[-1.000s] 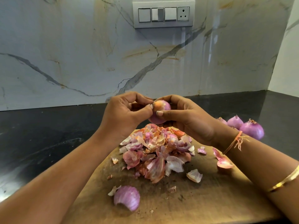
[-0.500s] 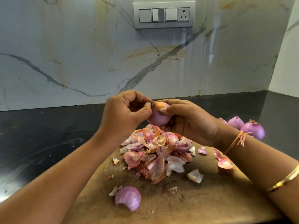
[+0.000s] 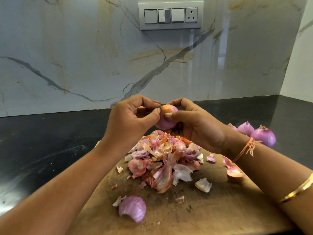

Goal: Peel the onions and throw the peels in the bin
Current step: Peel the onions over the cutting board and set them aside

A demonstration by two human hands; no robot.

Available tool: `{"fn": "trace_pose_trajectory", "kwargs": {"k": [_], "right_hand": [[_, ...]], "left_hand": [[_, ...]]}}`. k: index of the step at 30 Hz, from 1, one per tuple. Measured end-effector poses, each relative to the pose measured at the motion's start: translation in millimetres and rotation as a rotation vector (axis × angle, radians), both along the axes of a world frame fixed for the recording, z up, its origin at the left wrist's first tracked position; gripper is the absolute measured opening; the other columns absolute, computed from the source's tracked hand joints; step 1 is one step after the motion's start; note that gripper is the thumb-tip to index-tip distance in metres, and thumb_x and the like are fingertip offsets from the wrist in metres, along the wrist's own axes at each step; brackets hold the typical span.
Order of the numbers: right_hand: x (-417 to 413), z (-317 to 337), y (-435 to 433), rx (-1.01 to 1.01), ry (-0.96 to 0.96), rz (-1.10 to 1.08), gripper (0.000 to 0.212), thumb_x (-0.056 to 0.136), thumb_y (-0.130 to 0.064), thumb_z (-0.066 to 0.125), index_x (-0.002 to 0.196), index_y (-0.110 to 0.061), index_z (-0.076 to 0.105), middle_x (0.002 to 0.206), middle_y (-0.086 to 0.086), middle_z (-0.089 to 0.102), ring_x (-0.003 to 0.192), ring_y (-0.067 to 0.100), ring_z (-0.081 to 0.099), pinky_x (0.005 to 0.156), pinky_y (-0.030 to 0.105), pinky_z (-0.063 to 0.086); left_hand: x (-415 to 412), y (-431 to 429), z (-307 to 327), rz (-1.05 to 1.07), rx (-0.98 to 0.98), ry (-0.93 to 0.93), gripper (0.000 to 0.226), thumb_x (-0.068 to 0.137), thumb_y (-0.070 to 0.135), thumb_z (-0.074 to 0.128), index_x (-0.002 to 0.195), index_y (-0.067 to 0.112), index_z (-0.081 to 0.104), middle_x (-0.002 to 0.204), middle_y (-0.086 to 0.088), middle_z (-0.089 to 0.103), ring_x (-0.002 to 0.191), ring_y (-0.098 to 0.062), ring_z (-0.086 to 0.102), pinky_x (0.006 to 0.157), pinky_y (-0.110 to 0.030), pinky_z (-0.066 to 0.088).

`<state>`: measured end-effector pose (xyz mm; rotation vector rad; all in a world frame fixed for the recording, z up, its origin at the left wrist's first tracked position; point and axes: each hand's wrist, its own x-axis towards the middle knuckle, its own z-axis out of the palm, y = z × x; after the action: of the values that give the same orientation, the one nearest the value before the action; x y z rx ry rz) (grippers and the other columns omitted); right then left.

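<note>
I hold a small purple onion (image 3: 166,119) in the air above the wooden cutting board (image 3: 211,209). My right hand (image 3: 198,126) grips it from the right, thumb across its front. My left hand (image 3: 130,121) pinches the orange skin at the onion's top between thumb and forefinger. Below lies a heap of pink and orange onion peels (image 3: 164,160). A curved purple peel piece (image 3: 133,208) sits near the board's front. No bin is in view.
Three purple onions (image 3: 263,137) lie on the black counter (image 3: 50,141) at the right, behind my right wrist. Loose peel scraps (image 3: 234,171) dot the board. A marble wall with a switch panel (image 3: 171,15) rises behind.
Both hands lifted the onion slightly and turned it. My left thumb and forefinger shifted to the orange skin at its top.
</note>
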<state>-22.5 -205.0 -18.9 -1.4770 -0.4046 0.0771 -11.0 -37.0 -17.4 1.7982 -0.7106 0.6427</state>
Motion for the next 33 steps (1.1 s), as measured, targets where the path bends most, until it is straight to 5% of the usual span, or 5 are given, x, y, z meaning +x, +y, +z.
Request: {"fn": "trace_pose_trajectory", "kwargs": {"k": [6,15,20,27,33], "right_hand": [[0,0,2,-0.042,-0.023,-0.023,0.039,0.087,-0.007,0.059,0.124,-0.006,0.046,0.123,0.022,0.055,0.100,0.030,0.059,0.095,0.044,0.048],[0,0,0,0.055,0.040,0.030,0.036,0.071,-0.024,0.053,0.101,-0.006,0.059,0.104,0.019,0.056,0.097,0.031,0.049,0.085,0.039,0.039],[0,1,-1,0.028,-0.009,-0.012,0.016,0.091,-0.012,0.052,0.107,-0.009,0.051,0.101,0.011,0.057,0.078,0.015,0.056,0.062,0.019,0.049],[3,0,-1,-0.054,-0.080,-0.047,0.036,0.089,-0.011,0.059,0.121,-0.013,0.043,0.121,0.016,0.053,0.095,0.024,0.061,0.076,0.026,0.053],[0,-2,2,-0.175,-0.219,-0.116,0.034,0.087,-0.013,0.064,0.113,-0.019,0.043,0.114,0.013,0.058,0.090,0.019,0.065,0.071,0.020,0.052]], "left_hand": [[-1,-1,0,0.092,0.012,-0.055,0.023,0.082,0.005,0.069,0.077,0.027,0.066,0.082,0.010,0.071,0.073,-0.005,0.070,0.066,-0.016,0.055],[2,6,4,0.173,0.047,-0.057,0.020,0.084,0.009,0.066,0.078,0.028,0.066,0.080,0.010,0.071,0.072,-0.006,0.069,0.069,-0.025,0.058],[0,5,3,0.119,0.033,-0.017,0.016,0.086,0.013,0.068,0.079,0.028,0.067,0.077,0.008,0.072,0.070,-0.008,0.069,0.068,-0.028,0.059],[-4,0,3,0.078,0.026,0.005,0.014,0.083,0.013,0.071,0.083,0.027,0.068,0.082,0.011,0.072,0.073,-0.002,0.069,0.064,-0.012,0.052],[-6,-5,1,0.118,0.013,-0.020,0.019,0.083,0.005,0.067,0.077,0.023,0.065,0.087,0.012,0.069,0.076,0.000,0.068,0.062,-0.010,0.051]]}}
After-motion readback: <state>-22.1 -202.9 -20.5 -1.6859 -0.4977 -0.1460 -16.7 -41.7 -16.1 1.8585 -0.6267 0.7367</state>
